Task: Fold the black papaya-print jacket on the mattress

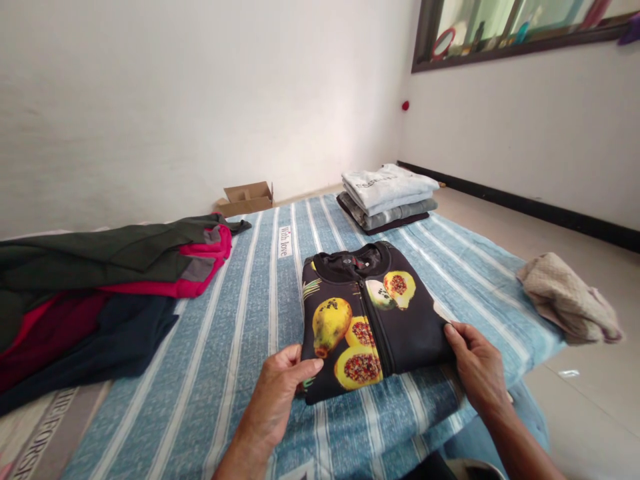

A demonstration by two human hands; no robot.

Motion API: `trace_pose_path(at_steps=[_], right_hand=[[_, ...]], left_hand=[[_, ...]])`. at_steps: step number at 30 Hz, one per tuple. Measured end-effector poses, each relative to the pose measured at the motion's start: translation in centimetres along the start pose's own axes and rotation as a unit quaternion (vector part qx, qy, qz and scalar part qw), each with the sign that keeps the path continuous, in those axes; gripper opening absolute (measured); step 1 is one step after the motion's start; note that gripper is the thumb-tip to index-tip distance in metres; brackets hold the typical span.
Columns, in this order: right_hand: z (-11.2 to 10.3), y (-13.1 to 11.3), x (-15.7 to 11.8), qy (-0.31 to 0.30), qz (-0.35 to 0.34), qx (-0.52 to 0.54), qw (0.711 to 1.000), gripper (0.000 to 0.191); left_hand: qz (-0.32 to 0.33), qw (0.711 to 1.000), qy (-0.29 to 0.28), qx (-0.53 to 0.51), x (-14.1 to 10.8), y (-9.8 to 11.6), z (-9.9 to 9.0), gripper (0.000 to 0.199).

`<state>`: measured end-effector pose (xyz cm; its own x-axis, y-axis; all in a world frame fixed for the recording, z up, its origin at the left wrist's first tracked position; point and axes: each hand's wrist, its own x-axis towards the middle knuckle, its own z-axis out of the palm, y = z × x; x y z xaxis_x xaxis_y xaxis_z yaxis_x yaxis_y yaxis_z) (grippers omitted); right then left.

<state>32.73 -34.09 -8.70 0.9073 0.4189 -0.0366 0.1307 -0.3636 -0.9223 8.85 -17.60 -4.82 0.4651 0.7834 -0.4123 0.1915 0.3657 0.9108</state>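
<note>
A black garment with a papaya print and a front zip (410, 333) lies folded into a compact rectangle on a blue striped cloth (240, 293), its collar pointing away from me. My left hand (280, 387) grips its lower left corner, thumb on top and the fingers partly hidden at the edge. At the lower right edge my right hand (475, 363) pinches the fabric between thumb and fingers. Beyond the garment stands a stack of folded clothes (387, 193), white on top with grey and dark ones below.
Loose dark green, pink, maroon and navy clothes (95, 267) spread over the left side. An open cardboard box (247, 199) sits by the wall. A crumpled beige cloth (565, 297) hangs over the right edge, with tiled floor beyond.
</note>
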Motion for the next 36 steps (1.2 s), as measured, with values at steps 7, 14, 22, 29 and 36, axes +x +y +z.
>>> trace_pose_path(at_steps=[7,14,22,29,36], right_hand=[[0.2,0.0,0.1,-0.005,-0.023,0.001,1.000,0.041],[0.3,-0.1,0.0,-0.010,-0.026,0.008,1.000,0.044],[0.4,0.2,0.5,-0.013,-0.024,0.022,0.999,0.046],[0.8,-0.3,1.1,-0.015,-0.039,-0.016,0.999,0.046],[1.1,-1.0,1.3,-0.012,-0.068,-0.065,0.995,0.047]], left_hand=[[-0.011,1.000,-0.021,0.007,0.2,0.0,-0.2,0.030],[-0.058,0.998,-0.029,-0.009,1.0,1.7,0.3,0.034],[-0.061,0.997,-0.037,-0.022,1.8,1.9,0.2,0.034],[-0.059,0.992,-0.073,-0.079,3.0,3.0,0.4,0.036],[-0.051,0.989,-0.087,-0.109,3.4,2.7,0.7,0.038]])
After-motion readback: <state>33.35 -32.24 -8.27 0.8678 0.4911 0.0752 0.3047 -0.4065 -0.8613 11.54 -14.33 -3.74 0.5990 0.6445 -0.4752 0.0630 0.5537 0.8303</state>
